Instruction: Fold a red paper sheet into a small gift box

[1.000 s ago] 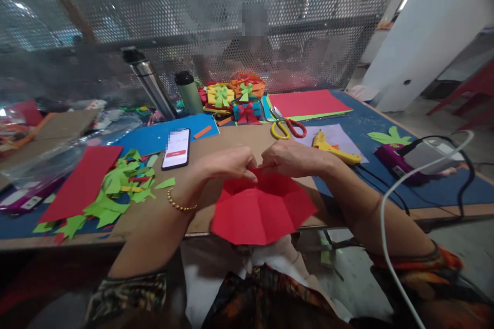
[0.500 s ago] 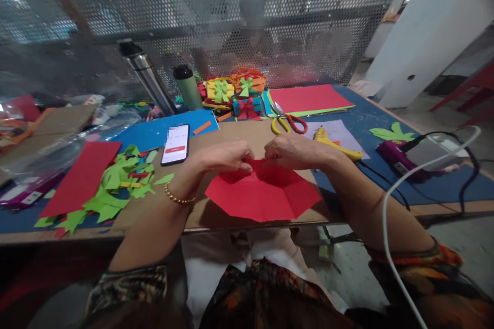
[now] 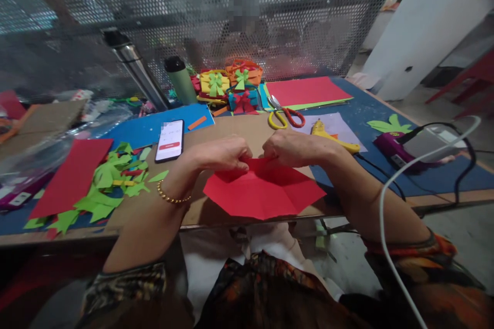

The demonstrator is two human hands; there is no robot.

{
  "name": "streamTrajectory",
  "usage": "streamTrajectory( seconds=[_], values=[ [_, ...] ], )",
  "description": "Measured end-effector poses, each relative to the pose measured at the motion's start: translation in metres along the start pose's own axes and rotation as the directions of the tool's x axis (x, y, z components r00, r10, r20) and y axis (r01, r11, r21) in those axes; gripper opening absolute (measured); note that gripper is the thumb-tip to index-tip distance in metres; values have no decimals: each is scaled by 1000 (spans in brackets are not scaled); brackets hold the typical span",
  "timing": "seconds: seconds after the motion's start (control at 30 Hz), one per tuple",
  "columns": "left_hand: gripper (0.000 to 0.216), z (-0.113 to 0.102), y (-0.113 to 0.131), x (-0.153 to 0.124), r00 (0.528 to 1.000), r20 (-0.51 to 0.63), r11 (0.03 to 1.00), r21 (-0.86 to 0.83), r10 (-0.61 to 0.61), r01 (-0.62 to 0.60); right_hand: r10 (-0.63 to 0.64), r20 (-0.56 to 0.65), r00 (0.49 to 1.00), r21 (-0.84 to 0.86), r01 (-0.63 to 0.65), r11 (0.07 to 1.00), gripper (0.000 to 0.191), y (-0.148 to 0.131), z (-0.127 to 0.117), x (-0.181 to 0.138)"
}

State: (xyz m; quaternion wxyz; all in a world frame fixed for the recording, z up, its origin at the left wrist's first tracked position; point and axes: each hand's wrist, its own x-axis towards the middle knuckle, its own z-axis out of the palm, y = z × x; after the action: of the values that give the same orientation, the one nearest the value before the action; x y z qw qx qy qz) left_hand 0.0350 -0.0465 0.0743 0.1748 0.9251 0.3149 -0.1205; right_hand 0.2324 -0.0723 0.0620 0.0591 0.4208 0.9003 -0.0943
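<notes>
A creased sheet of red paper (image 3: pixel 262 195) lies tilted over brown cardboard (image 3: pixel 235 126) at the table's front edge. Its far edge is pinched between the closed fingers of my left hand (image 3: pixel 227 153). My right hand (image 3: pixel 289 146) grips the same far edge a short way to the right, fingers curled. Fold lines run across the sheet, and its near side spreads toward me. Just beyond my right hand are scissors (image 3: pixel 285 115) with one yellow and one red handle. A yellow glue gun (image 3: pixel 334 139) rests on pale paper to the right.
Left of my forearm are a phone (image 3: pixel 170 141), green paper scraps (image 3: pixel 108 180) and red paper (image 3: pixel 73 175). Two bottles, a steel one (image 3: pixel 135 64) and a green one (image 3: pixel 180 82), stand behind near small paper baskets (image 3: pixel 227 82). A white cable (image 3: pixel 382 211) hangs across the right side.
Both hands keep their hold on the red paper, whose near side appears slightly more spread. The whole view has shifted a little, with background things now further left and higher.
</notes>
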Motion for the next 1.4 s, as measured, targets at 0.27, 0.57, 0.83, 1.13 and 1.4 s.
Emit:
streamTrajectory(
  seconds=[0.27, 0.57, 0.83, 1.13, 1.4],
  values=[
    [15, 0, -1, -1, 999, 42, 999, -42, -28, 30, 22, -16, 1000, -55, -23, 998, 26, -2, 1, 0],
    [18, 1, 8, 1, 1000, 16, 998, 57, -13, 12, 56, 23, 998, -45, -55, 997, 21, -10, 0, 1],
    [18, 1, 2, 0, 997, 31, 997, -15, -76, 77, 6, -42, 999, -95, -10, 995, 29, -12, 8, 3],
    [21, 7, 9, 5, 993, -119, 999, 46, -20, 26, 24, -77, 997, -168, -37, 985, 28, -17, 6, 0],
    [22, 6, -1, 3, 991, -132, 996, 82, -17, 28, 118, -100, 988, -219, -137, 966, 30, -10, 2, 0]
  ],
)
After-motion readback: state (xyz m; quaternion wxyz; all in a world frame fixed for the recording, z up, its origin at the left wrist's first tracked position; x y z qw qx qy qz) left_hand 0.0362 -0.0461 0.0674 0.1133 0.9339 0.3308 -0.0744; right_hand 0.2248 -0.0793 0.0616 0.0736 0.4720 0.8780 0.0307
